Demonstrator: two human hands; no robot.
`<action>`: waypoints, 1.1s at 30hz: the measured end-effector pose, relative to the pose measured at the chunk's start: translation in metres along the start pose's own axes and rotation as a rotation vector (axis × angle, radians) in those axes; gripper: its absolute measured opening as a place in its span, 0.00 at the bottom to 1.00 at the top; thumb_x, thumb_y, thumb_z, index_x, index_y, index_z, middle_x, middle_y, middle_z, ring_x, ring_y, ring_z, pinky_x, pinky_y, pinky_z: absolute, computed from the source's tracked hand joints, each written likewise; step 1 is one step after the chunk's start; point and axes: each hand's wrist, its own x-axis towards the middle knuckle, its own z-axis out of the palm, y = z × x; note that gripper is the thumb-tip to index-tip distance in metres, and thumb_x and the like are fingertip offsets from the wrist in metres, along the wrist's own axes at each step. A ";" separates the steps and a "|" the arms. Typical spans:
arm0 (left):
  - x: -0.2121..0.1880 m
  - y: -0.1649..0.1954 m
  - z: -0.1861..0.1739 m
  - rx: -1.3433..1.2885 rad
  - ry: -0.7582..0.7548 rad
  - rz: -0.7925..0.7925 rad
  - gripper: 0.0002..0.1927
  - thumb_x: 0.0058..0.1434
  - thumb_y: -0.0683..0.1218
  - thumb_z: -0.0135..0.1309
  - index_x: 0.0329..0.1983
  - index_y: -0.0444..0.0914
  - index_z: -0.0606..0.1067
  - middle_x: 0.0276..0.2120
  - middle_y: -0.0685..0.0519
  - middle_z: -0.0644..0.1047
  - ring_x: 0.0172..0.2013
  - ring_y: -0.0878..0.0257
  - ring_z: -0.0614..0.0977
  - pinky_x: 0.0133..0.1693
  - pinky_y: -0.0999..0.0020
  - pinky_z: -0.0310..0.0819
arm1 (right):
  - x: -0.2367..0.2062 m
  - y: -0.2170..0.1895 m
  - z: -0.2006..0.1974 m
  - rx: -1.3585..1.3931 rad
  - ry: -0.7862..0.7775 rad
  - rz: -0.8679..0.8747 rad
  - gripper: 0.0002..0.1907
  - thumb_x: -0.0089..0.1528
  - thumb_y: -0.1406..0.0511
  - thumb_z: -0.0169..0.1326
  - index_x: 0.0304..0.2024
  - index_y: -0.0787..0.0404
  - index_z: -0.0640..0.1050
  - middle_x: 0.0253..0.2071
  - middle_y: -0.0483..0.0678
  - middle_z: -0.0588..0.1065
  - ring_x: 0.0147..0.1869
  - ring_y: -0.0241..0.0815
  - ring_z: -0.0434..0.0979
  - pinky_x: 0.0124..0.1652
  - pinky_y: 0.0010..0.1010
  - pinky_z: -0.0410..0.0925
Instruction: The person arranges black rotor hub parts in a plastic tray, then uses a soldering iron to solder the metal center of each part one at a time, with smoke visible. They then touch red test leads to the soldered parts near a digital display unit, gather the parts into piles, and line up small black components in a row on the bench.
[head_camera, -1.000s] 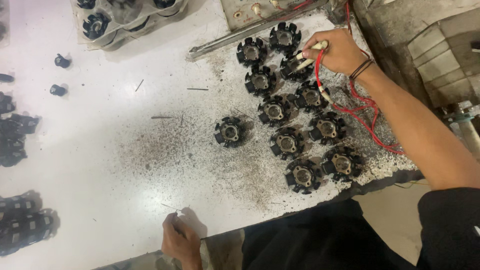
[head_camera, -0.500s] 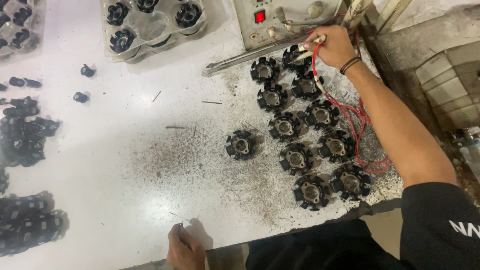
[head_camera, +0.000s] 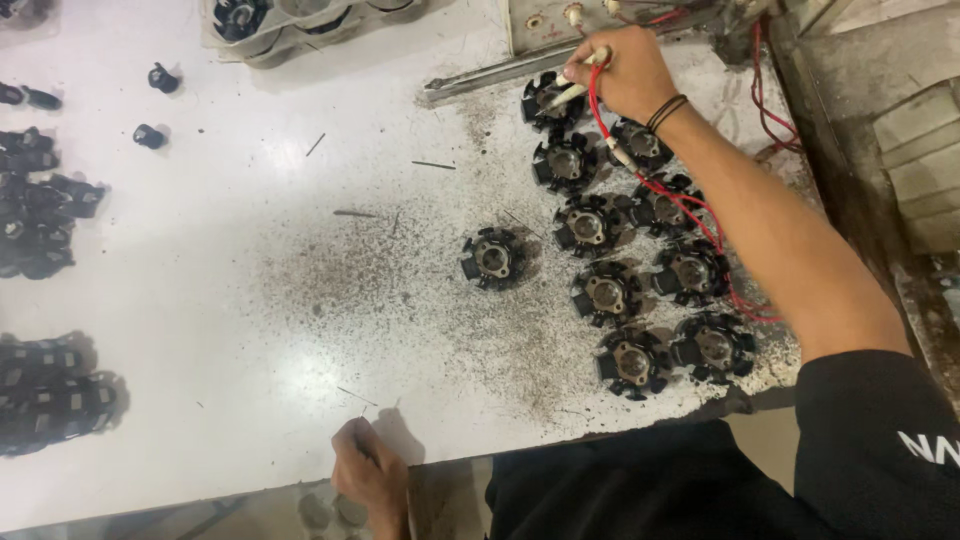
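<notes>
My right hand (head_camera: 625, 72) reaches to the far right of the white table (head_camera: 220, 300) and grips two pale probes with red wires (head_camera: 640, 175). The probe tips rest on the farthest black round star-shaped part (head_camera: 545, 100). Several more such parts lie in two rows under my forearm, down to the nearest pair (head_camera: 632, 362). One part (head_camera: 492, 257) sits apart, left of the rows. My left hand (head_camera: 368, 472) rests with curled fingers on the table's near edge, holding nothing I can see.
A grey box with terminals (head_camera: 580, 20) stands behind the rows, a metal rail (head_camera: 480, 78) in front of it. A tray of black parts (head_camera: 290, 25) sits far centre. Black parts pile along the left edge (head_camera: 45, 220). Dark grit covers the table's middle.
The view has shifted, so the table sits differently in frame. My right hand has lowered the probes from the box's edge onto the farthest part. My left hand stays at the near edge.
</notes>
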 end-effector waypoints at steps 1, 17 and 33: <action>0.001 0.000 -0.001 0.010 0.004 -0.006 0.02 0.69 0.38 0.53 0.42 0.33 0.75 0.27 0.44 0.77 0.23 0.51 0.77 0.27 0.59 0.69 | 0.003 0.002 0.006 -0.003 -0.018 0.014 0.09 0.65 0.64 0.68 0.42 0.63 0.85 0.31 0.53 0.80 0.34 0.41 0.81 0.37 0.32 0.71; -0.003 0.001 0.000 -0.006 0.019 -0.019 0.02 0.71 0.38 0.55 0.44 0.33 0.76 0.25 0.44 0.76 0.22 0.52 0.75 0.27 0.59 0.67 | -0.059 -0.031 -0.019 0.181 -0.218 0.061 0.09 0.67 0.61 0.63 0.44 0.59 0.83 0.33 0.48 0.81 0.35 0.36 0.80 0.34 0.29 0.69; -0.003 0.000 0.001 -0.074 0.029 -0.009 0.02 0.70 0.35 0.51 0.41 0.34 0.75 0.24 0.46 0.74 0.20 0.55 0.73 0.25 0.61 0.65 | -0.100 -0.068 -0.039 0.076 -0.301 0.032 0.10 0.67 0.61 0.62 0.44 0.61 0.83 0.33 0.49 0.81 0.32 0.36 0.81 0.28 0.29 0.68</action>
